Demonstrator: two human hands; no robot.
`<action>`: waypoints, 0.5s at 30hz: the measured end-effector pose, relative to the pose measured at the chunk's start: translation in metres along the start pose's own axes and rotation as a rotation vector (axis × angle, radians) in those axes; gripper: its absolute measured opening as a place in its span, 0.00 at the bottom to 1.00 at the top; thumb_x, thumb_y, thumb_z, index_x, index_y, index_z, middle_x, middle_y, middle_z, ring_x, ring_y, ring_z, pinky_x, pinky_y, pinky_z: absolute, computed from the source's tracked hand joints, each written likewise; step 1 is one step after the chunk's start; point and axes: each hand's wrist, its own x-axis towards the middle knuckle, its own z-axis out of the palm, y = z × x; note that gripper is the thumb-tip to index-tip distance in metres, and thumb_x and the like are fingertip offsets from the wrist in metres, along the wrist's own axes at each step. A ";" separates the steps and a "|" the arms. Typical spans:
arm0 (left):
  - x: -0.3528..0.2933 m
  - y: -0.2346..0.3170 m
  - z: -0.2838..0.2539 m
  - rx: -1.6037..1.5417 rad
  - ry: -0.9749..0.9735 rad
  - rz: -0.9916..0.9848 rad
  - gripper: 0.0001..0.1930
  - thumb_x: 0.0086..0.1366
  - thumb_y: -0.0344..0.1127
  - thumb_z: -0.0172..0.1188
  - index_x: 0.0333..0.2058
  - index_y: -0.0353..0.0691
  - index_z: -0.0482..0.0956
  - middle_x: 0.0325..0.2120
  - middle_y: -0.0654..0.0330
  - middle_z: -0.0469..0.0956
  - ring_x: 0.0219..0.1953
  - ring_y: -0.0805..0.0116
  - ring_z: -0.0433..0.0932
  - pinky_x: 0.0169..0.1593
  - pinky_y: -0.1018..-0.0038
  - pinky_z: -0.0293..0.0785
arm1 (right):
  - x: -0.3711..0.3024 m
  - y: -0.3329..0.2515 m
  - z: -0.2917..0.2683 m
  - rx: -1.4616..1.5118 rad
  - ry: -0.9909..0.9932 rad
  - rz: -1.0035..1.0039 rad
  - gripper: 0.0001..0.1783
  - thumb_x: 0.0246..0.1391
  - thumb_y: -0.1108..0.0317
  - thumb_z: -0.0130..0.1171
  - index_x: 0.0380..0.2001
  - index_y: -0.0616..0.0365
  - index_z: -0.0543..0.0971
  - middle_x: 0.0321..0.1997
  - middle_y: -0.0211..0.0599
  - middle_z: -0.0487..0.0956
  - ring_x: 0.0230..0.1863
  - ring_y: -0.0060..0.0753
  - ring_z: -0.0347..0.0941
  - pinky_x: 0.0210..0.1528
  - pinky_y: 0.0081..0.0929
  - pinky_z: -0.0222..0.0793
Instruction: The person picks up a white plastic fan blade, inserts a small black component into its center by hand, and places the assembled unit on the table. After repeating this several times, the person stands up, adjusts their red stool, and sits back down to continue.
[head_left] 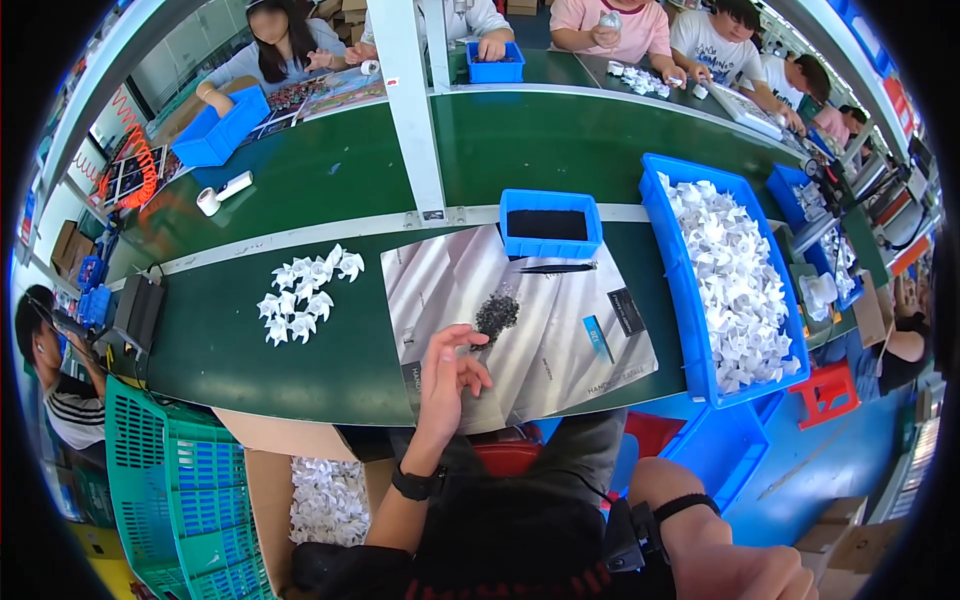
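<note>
My left hand is over the silvery printed sheet on the bench, its fingers loosely bent and apart, with nothing seen in them. Just beyond its fingertips lies a small heap of tiny black parts. My right hand is low at the right, off the bench and partly cut off by the picture's edge. Its fingers are curled in, and whatever they may hold is hidden. A blue bin of black material stands at the sheet's far edge, with a slim dark tool in front.
White star-shaped pieces lie on the green bench at the left. A long blue tray heaped with similar pieces stands right. Below are a green crate and a carton. A white post rises mid-bench; co-workers sit opposite.
</note>
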 end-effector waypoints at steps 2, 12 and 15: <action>-0.001 0.000 0.000 -0.002 0.002 0.000 0.20 0.77 0.47 0.37 0.56 0.39 0.64 0.48 0.53 0.74 0.26 0.70 0.75 0.28 0.79 0.66 | 0.002 0.001 0.000 0.089 -0.030 0.074 0.14 0.45 0.88 0.49 0.21 0.53 0.72 0.26 0.19 0.70 0.16 0.11 0.63 0.14 0.14 0.55; 0.002 0.001 0.002 -0.011 -0.027 0.016 0.18 0.78 0.43 0.36 0.57 0.39 0.64 0.48 0.52 0.74 0.27 0.72 0.75 0.29 0.80 0.67 | 0.008 0.018 -0.015 0.651 -0.151 0.427 0.11 0.56 0.79 0.47 0.24 0.53 0.74 0.26 0.23 0.70 0.17 0.16 0.65 0.15 0.18 0.59; 0.000 0.003 -0.002 0.010 -0.021 0.013 0.18 0.78 0.43 0.36 0.57 0.40 0.64 0.48 0.53 0.74 0.28 0.72 0.75 0.30 0.80 0.67 | 0.000 0.001 -0.028 0.380 -0.241 0.347 0.11 0.61 0.73 0.42 0.30 0.53 0.76 0.27 0.28 0.72 0.18 0.20 0.67 0.17 0.22 0.63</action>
